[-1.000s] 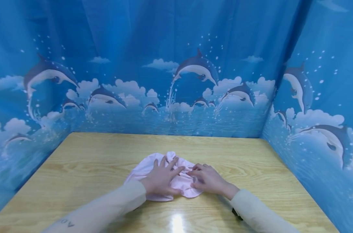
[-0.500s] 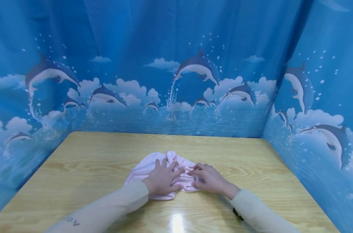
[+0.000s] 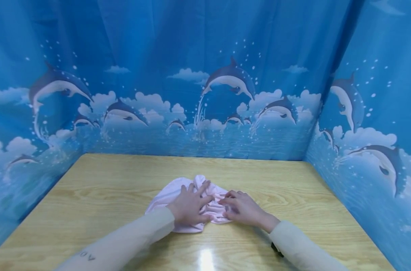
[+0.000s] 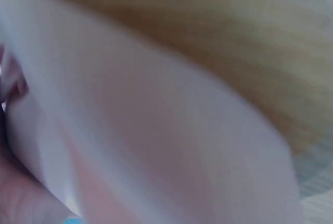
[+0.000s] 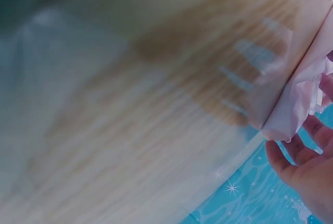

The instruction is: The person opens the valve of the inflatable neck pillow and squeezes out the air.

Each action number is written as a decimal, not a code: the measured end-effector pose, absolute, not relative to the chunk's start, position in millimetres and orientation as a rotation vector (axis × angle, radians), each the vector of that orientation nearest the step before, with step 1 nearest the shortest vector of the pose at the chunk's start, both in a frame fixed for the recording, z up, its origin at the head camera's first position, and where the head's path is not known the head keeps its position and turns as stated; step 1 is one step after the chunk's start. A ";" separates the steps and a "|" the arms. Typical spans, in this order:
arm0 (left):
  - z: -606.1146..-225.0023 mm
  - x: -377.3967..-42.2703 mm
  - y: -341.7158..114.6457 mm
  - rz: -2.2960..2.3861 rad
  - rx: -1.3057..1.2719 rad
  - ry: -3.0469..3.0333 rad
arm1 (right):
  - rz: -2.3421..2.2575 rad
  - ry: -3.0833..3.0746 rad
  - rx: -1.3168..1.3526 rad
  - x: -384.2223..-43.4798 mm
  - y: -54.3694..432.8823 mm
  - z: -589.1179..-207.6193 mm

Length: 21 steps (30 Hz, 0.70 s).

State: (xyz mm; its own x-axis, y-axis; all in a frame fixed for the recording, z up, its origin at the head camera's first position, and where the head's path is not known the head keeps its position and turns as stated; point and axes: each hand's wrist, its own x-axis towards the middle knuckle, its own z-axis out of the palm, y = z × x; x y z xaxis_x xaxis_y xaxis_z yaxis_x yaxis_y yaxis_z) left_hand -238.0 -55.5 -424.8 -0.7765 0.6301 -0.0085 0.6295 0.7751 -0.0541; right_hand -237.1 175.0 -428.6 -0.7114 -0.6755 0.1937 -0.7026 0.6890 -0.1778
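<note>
A crumpled pale pink cloth lies on the table, gathered into tight wrinkles between the two hands in the head view. On top of it rests the left hand, fingers spread. At the cloth's right edge the right hand holds bunched fabric with bent fingers and thumb. The left wrist view is mostly filled by the blurred cloth, with part of the left hand at the lower left corner. In the right wrist view, fingers of the right hand touch the cloth's edge. Fabric under the left palm is hidden.
The wood-grain table extends around the cloth, with a bright light reflection near its front. Blue dolphin-print curtains stand behind and along both sides. A small dark object shows under the right sleeve.
The cloth's near right part has been drawn in and wrinkled between the hands, mostly in the first half second. The left thumb shifted slightly inward; the right hand has barely moved.
</note>
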 end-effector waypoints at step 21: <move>-425.3 -259.1 -58.0 -0.013 -1.183 -2.959 | 0.451 -2.828 1.116 -239.7 176.5 -426.7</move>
State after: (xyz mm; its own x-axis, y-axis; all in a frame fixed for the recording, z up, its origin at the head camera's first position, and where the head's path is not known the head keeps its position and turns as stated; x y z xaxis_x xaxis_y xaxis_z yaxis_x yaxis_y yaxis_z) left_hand -259.1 -58.0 -425.3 -0.7234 0.6893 -0.0390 0.6889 0.7244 0.0246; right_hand -239.7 176.5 -426.7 -0.7343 -0.6575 0.1689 -0.6774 0.6936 -0.2451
